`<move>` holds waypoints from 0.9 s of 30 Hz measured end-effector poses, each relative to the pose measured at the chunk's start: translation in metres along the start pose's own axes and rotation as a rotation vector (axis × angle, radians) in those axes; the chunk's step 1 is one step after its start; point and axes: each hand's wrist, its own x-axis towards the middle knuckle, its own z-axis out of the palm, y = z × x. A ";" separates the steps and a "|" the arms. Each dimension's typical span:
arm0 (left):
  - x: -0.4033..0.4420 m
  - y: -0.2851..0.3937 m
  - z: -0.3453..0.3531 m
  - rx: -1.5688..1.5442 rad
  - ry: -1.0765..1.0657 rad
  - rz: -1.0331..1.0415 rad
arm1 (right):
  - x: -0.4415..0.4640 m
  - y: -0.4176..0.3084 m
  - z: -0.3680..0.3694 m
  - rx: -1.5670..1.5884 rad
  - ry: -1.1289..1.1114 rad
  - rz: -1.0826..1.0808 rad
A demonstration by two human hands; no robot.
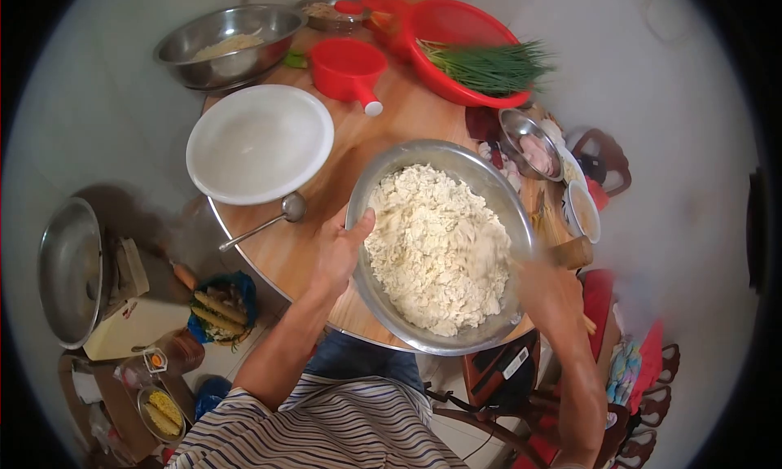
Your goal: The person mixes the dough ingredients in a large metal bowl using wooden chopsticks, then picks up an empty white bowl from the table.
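A wide metal bowl [387, 314] full of shaggy, flour-dusted dough [436, 249] sits at the table's near edge, tilted a little. My left hand [338, 249] grips its left rim, thumb over the edge and fingers hidden underneath. At the right rim, my right hand [550, 294] is smeared by motion. It is closed around what look like light wooden chopsticks [589, 326], whose back ends poke out beside it. The dough near that hand is blurred too. Left of the bowl lie a white basin [261, 143] and a metal ladle [293, 206].
Behind stand a red dipper [349, 66], a red colander [440, 82] with green chives [489, 66], and a steel basin [183, 58]. A small bowl of pink meat [536, 153] and a white bowl [582, 212] line the right edge. A chair [501, 367] is below right.
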 end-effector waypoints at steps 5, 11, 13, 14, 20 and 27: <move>0.003 -0.004 0.000 0.033 0.020 0.011 | -0.051 -0.028 -0.024 0.038 -0.073 -0.222; 0.001 -0.003 -0.002 0.012 0.006 -0.004 | -0.039 -0.092 0.031 -0.007 -0.061 -0.371; 0.000 -0.001 -0.003 0.018 -0.026 -0.011 | -0.007 -0.092 0.049 0.053 0.111 -0.316; -0.002 0.001 -0.001 0.012 -0.024 -0.016 | 0.006 -0.090 0.047 0.058 0.114 -0.314; -0.001 0.002 0.001 0.005 -0.012 -0.024 | 0.036 -0.058 0.030 0.142 0.016 -0.163; -0.001 0.001 0.001 -0.016 -0.010 -0.003 | 0.007 0.029 -0.014 0.008 0.021 -0.195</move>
